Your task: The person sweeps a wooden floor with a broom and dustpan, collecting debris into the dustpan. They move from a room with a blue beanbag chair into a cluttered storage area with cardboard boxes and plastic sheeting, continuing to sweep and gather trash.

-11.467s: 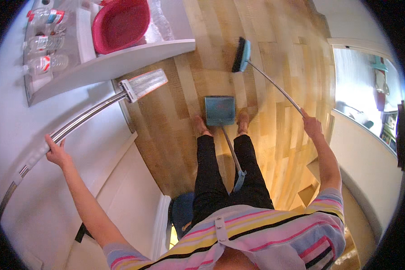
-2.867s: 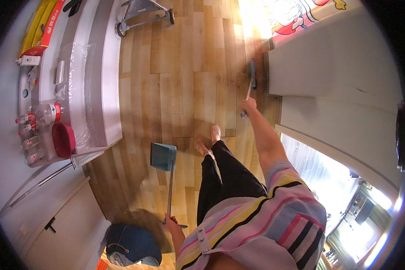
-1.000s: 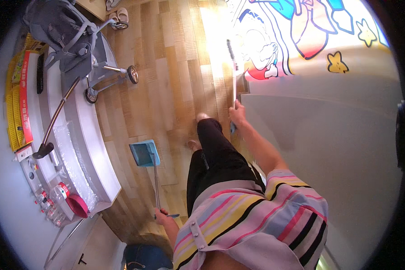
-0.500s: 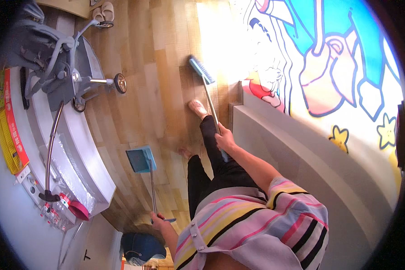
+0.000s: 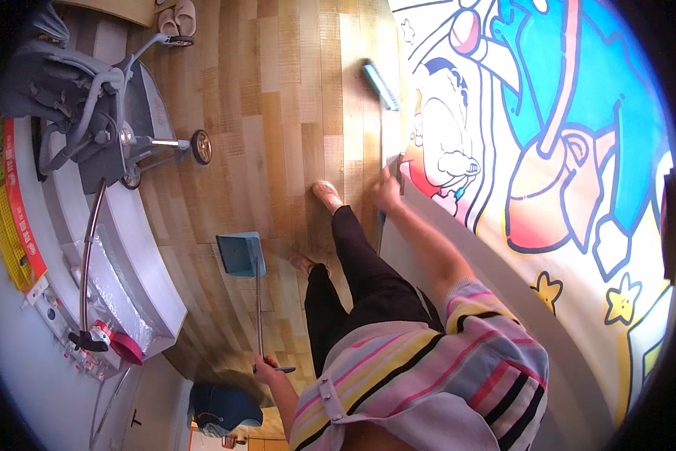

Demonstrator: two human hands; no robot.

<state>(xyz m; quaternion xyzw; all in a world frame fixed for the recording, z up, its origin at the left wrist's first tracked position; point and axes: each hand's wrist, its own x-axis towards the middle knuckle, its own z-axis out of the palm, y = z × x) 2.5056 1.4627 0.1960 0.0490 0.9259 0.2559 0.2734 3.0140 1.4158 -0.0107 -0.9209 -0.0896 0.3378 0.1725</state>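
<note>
The left hand point(image 5: 265, 369) holds the dustpan point(image 5: 240, 255) by its handle, toward the left edge of the floor point(image 5: 281, 143); the right hand point(image 5: 387, 192) seems closed round the blurred broom point(image 5: 381, 86), near the right edge. Short, flat strokes there suit best.

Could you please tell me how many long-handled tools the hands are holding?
2: the broom in the right hand, and the dustpan in the left hand, left of the feet.

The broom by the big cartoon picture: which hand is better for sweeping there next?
Probably the right hand: it grips the broom and is close to the cartoon picture. The left hand holds the dustpan, farther to the left.
</note>
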